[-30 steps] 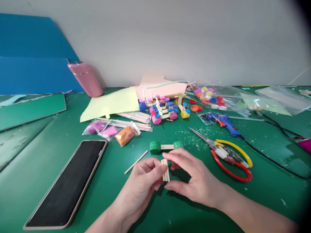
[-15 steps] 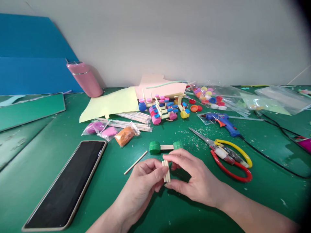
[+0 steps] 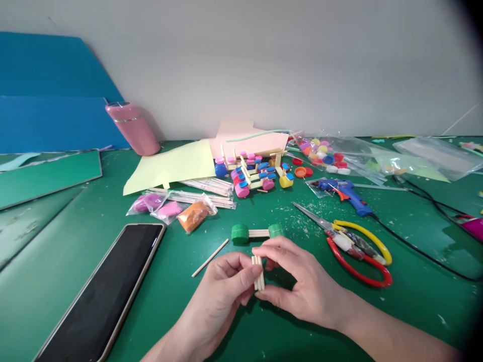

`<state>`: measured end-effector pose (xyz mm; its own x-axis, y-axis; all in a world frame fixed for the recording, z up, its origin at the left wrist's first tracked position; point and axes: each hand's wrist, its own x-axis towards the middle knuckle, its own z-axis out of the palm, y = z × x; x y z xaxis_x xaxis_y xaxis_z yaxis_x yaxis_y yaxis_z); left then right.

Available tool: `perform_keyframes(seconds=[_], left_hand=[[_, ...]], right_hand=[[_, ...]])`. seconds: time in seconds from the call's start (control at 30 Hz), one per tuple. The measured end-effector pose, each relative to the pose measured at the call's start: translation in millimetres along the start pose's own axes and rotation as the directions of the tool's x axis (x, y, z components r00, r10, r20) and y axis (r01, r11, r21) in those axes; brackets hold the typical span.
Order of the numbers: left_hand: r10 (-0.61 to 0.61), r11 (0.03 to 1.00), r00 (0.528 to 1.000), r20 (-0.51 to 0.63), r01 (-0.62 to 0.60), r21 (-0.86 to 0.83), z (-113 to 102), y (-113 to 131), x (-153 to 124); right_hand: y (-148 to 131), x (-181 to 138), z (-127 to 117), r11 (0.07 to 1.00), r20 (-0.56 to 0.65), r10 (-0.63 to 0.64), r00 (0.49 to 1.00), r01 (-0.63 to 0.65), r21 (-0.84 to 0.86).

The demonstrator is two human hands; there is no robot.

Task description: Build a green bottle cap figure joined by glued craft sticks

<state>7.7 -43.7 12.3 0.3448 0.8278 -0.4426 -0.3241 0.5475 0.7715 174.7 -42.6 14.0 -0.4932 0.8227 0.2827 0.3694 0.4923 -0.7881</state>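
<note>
Low in the middle of your view, just above the green table (image 3: 302, 344), you hold a short bundle of sticks (image 3: 260, 280) roughly upright, side by side. They look like wood, so expect them to be light and stiff; their rounded sides may roll against one another if your grip is slack. Take them across the flat of the row, near mid-length, so that all are caught together.

Your left hand (image 3: 231, 281) does that: thumb over the front, curled fingers behind, pinching the row. Your right hand (image 3: 304, 281) is curved in a C, index finger by the upper ends, thumb by the lower; you cannot tell whether it presses. Beyond lie a pair of green caps (image 3: 240, 234) joined by sticks, and a loose stick (image 3: 210, 258) to the left.
</note>
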Motion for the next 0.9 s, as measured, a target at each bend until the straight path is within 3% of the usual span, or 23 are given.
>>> perform_keyframes(seconds=[0.3, 0.9], left_hand=[[0.048, 0.999, 0.999, -0.022, -0.048, 0.01, 0.2, 0.3, 1.5], [0.028, 0.998, 1.0, -0.004, -0.028, 0.05, 0.3, -0.3, 1.7]], right_hand=[[-0.2, -2.6, 2.0, 0.999, 0.002, 0.052, 0.999, -0.052, 0.009], [1.8, -0.6, -0.8, 1.0, -0.011, -0.015, 1.0, 0.015, -0.008]])
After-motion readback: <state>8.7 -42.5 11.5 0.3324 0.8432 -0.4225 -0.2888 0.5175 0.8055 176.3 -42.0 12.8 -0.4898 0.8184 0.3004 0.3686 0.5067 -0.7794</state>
